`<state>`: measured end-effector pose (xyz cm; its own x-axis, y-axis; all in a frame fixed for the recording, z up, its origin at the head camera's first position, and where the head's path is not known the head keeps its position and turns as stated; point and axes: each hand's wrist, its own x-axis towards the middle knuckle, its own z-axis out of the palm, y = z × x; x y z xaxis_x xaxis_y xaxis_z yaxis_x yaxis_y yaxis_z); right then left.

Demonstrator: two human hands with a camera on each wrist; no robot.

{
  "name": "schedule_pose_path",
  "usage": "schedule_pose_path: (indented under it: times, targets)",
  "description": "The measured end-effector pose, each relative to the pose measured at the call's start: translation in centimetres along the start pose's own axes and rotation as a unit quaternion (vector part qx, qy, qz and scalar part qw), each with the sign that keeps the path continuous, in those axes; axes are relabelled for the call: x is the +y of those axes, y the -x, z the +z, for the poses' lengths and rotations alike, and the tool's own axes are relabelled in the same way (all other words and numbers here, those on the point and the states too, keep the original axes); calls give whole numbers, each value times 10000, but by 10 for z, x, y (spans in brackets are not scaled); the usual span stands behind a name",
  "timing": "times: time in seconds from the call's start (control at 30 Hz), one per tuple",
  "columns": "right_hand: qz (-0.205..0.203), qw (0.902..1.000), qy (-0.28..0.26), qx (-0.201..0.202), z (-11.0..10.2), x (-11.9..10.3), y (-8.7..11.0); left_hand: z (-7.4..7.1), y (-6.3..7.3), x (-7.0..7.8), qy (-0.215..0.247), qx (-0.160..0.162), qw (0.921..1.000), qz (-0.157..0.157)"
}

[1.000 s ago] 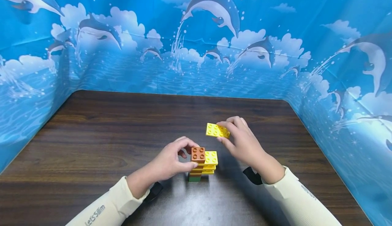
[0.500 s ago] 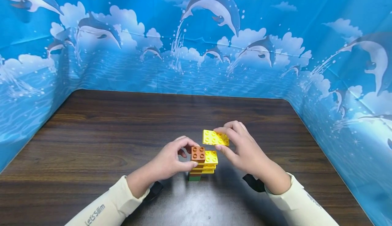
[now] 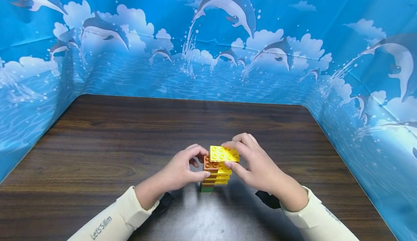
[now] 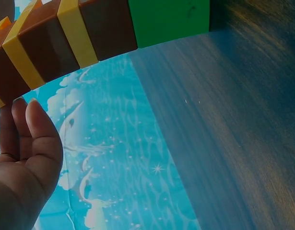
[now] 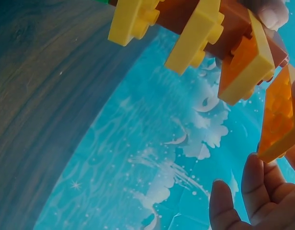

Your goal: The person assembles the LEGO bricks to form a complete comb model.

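A toy-brick tower stands on the table, its green brick (image 3: 207,189) at the bottom and brown bricks alternating with yellow plates above. Those yellow plates (image 5: 193,38) jut out to the right, one over another. My left hand (image 3: 180,170) grips the top brown brick (image 3: 210,166) between thumb and fingers. In the left wrist view, the left hand (image 4: 29,167) reaches the tower's upper end. My right hand (image 3: 260,168) pinches a loose yellow plate (image 3: 221,154), studs up, which overlaps the tower's top in the head view. In the right wrist view this yellow plate (image 5: 279,120) hangs just apart from the top brick.
The tower stands on a dark wood-grain table (image 3: 130,139). A blue curtain (image 3: 137,74) printed with dolphins and clouds surrounds the table's back and sides.
My right hand has brought the yellow plate left and toward the person, from behind the tower to over its top. The left hand keeps its grip on the top brown brick.
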<state>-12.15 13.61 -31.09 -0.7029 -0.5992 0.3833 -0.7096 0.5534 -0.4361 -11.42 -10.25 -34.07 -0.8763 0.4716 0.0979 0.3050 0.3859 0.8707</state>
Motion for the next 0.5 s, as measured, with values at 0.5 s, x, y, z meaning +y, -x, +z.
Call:
schedule_pose_path:
  times: [0.5]
  targets:
    - [8,9988,143,-475,0,-6,-2,0,-1,0,-98,32,9999,74]
